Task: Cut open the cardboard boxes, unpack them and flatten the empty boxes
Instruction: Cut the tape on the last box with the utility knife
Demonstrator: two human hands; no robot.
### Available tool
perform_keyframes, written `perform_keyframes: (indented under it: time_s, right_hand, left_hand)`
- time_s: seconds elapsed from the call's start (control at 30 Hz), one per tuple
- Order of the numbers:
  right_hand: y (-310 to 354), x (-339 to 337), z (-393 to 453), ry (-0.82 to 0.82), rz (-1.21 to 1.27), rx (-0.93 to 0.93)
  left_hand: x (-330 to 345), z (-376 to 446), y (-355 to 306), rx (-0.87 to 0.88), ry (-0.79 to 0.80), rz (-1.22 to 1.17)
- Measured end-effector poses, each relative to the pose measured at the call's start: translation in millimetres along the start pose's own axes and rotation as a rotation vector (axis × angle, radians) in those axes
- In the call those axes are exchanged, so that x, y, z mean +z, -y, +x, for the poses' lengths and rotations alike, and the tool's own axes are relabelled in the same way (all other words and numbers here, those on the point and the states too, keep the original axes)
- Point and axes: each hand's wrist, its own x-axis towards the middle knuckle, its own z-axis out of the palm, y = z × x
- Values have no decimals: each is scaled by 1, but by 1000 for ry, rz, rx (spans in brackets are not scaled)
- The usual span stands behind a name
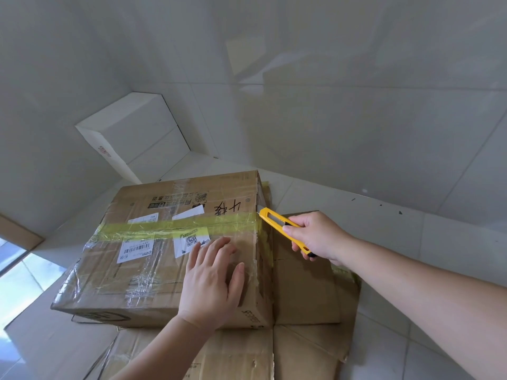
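On a pale tiled floor, a taped cardboard box sits on flattened cardboard. The left hand lies flat on the lid, fingers straight. The right hand grips a yellow knife, its blade at the yellow tape on the box's right edge.

Brown cardboard box: matt, wrapped in glossy, wrinkled clear tape; yellow tape strip shiny. Utility knife: smooth yellow plastic. Floor tiles glossy.
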Motion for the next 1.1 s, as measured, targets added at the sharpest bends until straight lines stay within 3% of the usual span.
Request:
perform_keyframes:
  time_s: [0.5, 1.1]
  right_hand:
    - [9, 4, -2, -22, -52, 29]
    - [-1, 1, -24, 74, -3, 34]
  left_hand:
    - [-1, 3, -3, -12, 57, 31]
    - [0, 2, -2, 5, 65, 30]
